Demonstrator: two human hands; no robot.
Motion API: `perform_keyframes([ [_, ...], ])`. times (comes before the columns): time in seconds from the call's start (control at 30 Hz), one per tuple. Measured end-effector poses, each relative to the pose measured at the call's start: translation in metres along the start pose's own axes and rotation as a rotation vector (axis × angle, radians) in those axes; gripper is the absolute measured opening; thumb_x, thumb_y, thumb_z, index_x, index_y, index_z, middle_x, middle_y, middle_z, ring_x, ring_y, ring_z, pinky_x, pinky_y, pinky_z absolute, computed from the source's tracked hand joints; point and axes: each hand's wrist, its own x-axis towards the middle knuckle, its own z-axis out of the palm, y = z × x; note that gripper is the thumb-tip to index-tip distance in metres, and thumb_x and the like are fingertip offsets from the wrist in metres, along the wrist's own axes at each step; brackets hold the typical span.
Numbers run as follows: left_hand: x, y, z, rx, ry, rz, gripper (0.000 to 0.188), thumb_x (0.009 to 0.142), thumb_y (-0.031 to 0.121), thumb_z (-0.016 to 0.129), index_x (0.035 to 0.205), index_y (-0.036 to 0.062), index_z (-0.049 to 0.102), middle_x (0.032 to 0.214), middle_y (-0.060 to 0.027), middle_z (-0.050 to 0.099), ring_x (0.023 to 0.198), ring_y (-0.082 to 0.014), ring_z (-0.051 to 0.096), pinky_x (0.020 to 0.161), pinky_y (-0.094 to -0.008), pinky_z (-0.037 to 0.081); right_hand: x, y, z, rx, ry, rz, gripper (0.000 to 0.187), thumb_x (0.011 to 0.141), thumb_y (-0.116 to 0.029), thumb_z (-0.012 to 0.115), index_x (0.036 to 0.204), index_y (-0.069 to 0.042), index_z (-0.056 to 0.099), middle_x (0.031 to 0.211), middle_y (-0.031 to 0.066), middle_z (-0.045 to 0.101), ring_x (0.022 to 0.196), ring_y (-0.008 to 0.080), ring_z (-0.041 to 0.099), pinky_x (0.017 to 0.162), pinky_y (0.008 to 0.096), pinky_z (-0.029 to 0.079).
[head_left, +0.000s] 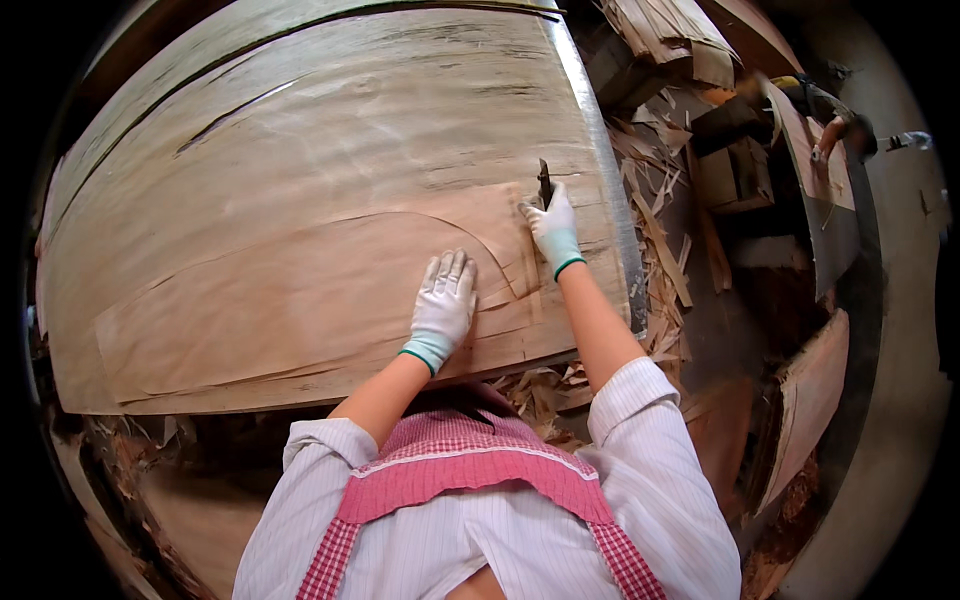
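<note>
Left hand [445, 300] lies flat on veneer [280, 300], fingers nearly together; right hand [553, 225] holds knife [545, 184], fingers clamped round it.

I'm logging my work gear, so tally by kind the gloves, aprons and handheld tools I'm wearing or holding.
White gloves: 2, one on the left hand, one on the right hand
Pink apron: 1
Dark handheld tool: 1, in the right hand
Total: 4
</note>
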Motion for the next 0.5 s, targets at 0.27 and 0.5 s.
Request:
perform_keyframes([
  [0.27, 0.002, 0.001, -0.004, -0.005, 0.009, 0.033, 0.052, 0.089, 0.022, 0.056, 0.135, -0.0009, 0.044, 0.144, -0.0206, 0.041, 0.134, -0.0329, 0.038, 0.115, -0.0454, 0.024, 0.036, -0.012, -0.003, -0.312, -0.357, -0.096, 0.027, 0.080, -0.020, 0.071, 0.101, -0.010, 0.059, 0.091, 0.0163, 0.065, 0.088, 0.0354, 0.062, 0.078, 0.0430, 0.048],
  [0.5, -0.005, -0.004, 0.005, 0.001, 0.051, 0.016, 0.050, 0.090, 0.022, 0.052, 0.133, -0.0008, 0.046, 0.142, -0.0207, 0.043, 0.134, -0.0330, 0.039, 0.114, -0.0462, 0.024, -0.082, -0.090, -0.118, 0.046, -0.200, -0.276, 0.017, 0.085, -0.008, 0.064, 0.099, -0.007, 0.054, 0.076, 0.0141, 0.061, 0.066, 0.0258, 0.062, 0.061, 0.0354, 0.048],
])
